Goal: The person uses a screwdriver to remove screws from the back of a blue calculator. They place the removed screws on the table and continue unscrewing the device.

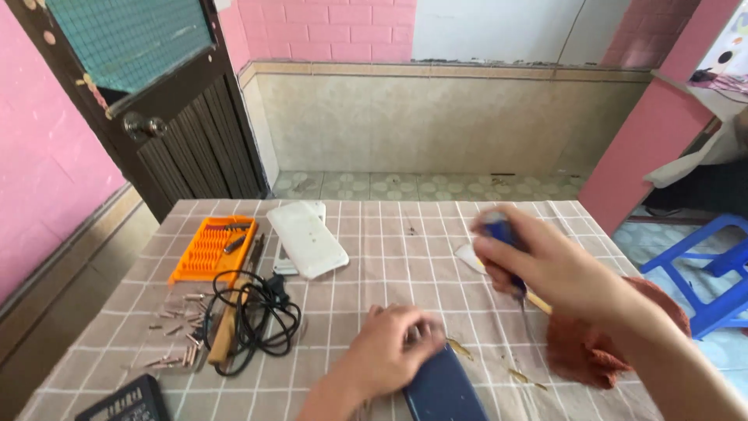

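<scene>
Left hand (393, 355) presses the dark blue flat phone-like slab (444, 386) onto the checked surface (374, 257), right hand (545, 269) fingers closed round a blue-handled screwdriver (502, 249) hovering above, needing careful tip placement next

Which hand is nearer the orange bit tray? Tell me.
Left. The left hand rests on the dark phone, right of the tray. The right hand, holding a blue tool, is farther right.

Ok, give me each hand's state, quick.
Left hand: pressed down on the dark blue phone, fingers curled over its top end.
Right hand: closed around a blue-handled tool.
</scene>
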